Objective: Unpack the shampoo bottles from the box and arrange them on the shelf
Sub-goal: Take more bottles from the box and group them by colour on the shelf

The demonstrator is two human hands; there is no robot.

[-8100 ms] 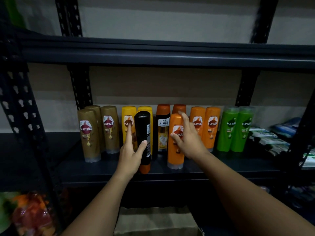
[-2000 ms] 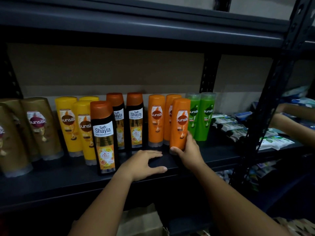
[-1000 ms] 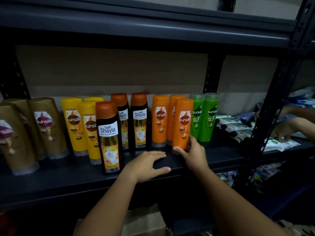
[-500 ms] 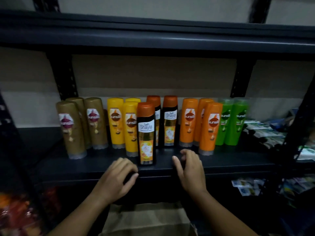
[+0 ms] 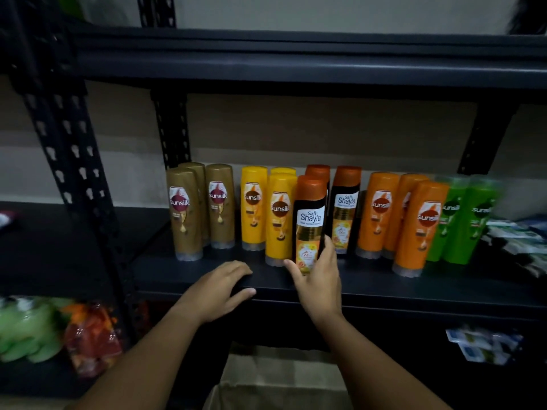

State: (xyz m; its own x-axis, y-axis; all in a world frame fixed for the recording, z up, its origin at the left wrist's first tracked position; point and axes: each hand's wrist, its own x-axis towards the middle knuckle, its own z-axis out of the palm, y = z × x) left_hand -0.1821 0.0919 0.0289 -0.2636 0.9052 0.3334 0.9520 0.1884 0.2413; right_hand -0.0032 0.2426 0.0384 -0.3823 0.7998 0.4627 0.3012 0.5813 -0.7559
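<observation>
Left to right along the dark metal shelf (image 5: 370, 284): three gold Sunsilk bottles (image 5: 185, 214), three yellow Sunsilk bottles (image 5: 254, 208), three black Safi Shayla bottles, three orange Sunsilk bottles (image 5: 377, 214) and two green Sunsilk bottles (image 5: 470, 220). All stand cap-up, long axes vertical, labels facing the viewer. The front Safi Shayla bottle (image 5: 309, 223) stands near the shelf's front edge, leaning slightly right. Pale wall behind; a second shelf board above. Bagged goods (image 5: 44, 329) lie lower left, sachets (image 5: 515, 232) far right, and a cardboard box (image 5: 281, 383) sits below centre. The left hand (image 5: 217, 290) rests palm-down on the shelf edge, fingers relaxed, holding nothing. The right hand (image 5: 321, 279) grips the lower part of the front Safi Shayla bottle, thumb on one side, fingers on the other.
</observation>
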